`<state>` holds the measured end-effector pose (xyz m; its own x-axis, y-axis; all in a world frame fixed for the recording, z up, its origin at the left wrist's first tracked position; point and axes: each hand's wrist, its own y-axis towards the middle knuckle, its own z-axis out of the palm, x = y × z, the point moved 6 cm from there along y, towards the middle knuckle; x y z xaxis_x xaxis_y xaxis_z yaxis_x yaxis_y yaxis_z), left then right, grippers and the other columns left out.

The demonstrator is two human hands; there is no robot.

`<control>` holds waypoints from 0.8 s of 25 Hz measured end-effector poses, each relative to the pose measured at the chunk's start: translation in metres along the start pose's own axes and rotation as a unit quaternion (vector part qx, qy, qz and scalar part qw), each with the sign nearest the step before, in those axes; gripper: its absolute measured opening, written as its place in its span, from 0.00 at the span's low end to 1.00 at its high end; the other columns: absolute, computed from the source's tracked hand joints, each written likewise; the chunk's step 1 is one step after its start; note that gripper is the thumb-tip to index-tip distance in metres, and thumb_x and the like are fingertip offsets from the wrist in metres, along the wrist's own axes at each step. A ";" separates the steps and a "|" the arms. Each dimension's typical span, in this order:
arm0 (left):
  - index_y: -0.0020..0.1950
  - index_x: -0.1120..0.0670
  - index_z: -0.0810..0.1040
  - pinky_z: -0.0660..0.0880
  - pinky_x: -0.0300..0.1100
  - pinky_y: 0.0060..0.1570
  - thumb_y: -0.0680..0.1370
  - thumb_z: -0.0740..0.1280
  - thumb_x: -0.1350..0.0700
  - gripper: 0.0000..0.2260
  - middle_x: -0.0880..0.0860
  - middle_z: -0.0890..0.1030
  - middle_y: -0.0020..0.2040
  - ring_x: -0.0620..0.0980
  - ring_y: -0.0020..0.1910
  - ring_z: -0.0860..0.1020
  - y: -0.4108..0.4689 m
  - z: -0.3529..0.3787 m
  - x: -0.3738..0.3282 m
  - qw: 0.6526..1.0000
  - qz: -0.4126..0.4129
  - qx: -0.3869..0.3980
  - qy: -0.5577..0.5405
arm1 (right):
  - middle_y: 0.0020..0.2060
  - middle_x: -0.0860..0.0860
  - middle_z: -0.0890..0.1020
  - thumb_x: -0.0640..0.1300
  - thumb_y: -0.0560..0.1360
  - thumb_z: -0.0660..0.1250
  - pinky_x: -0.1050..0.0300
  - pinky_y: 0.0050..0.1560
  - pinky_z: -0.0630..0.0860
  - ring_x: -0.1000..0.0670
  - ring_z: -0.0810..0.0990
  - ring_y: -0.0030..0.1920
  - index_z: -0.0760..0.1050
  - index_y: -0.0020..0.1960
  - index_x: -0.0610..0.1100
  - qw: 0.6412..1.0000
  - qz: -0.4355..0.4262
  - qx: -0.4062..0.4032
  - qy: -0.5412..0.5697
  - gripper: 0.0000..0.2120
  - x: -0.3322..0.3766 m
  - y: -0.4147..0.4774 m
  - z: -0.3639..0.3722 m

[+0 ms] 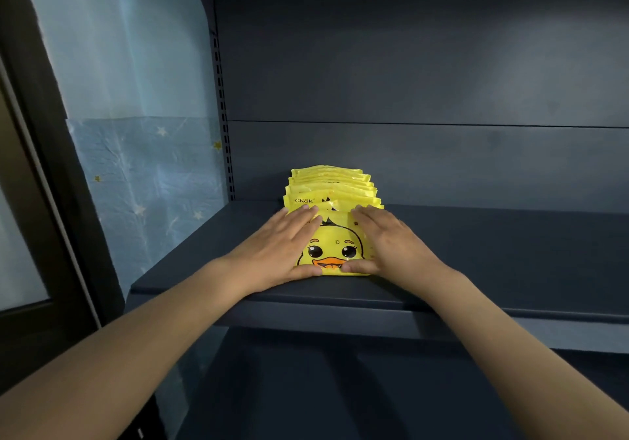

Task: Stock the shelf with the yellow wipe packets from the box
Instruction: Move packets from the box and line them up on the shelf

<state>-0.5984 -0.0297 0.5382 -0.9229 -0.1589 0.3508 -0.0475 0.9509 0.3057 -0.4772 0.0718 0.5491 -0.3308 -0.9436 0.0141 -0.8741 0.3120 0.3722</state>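
A row of several yellow wipe packets (332, 184) stands on the dark blue shelf (493, 255), leaning back one behind another. The front packet (335, 247) shows a cartoon duck face. My left hand (279, 245) lies flat on its left side, fingers spread over the top edge and thumb under the bottom edge. My right hand (384, 242) mirrors it on the right side, thumb at the bottom edge. Both hands press on the front packet. The box is not in view.
The shelf unit's dark back panel (408, 82) rises behind the packets. A slotted upright (223, 116) runs along the left. A light blue starred curtain (136, 150) hangs to the left, beside a dark door frame (41, 133). A lower shelf (340, 388) lies below.
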 end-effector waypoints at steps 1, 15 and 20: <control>0.76 0.59 0.41 0.36 0.44 0.71 0.69 0.38 0.29 0.45 0.57 0.46 0.77 0.52 0.76 0.45 0.008 0.004 0.004 0.999 0.011 -0.015 0.030 | 0.77 0.48 0.52 0.66 0.69 0.63 0.56 0.74 0.48 0.49 0.49 0.76 0.47 0.77 0.43 1.000 0.001 0.000 -0.022 0.47 0.000 0.006 0.001; 0.74 0.61 0.46 0.65 0.55 0.68 0.67 0.54 0.28 0.49 0.62 0.58 0.72 0.60 0.70 0.66 0.084 0.045 0.046 0.967 0.007 -0.214 0.136 | 0.58 0.38 0.78 0.71 0.59 0.63 0.38 0.60 0.71 0.37 0.78 0.59 0.61 0.67 0.34 0.980 0.035 -0.082 -0.178 0.51 -0.038 0.080 0.027; 0.74 0.60 0.53 0.70 0.55 0.62 0.73 0.45 0.31 0.40 0.62 0.67 0.70 0.61 0.65 0.72 0.078 0.041 0.045 0.973 0.033 -0.212 0.084 | 0.68 0.39 0.69 0.69 0.59 0.70 0.44 0.70 0.56 0.37 0.66 0.69 0.56 0.74 0.35 0.991 0.020 -0.076 -0.111 0.56 -0.035 0.069 0.028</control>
<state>-0.6595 0.0486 0.5416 -0.8414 -0.1766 0.5108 0.2044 0.7710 0.6032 -0.5364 0.1297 0.5480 -0.4492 -0.8779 -0.1659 -0.8008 0.3133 0.5105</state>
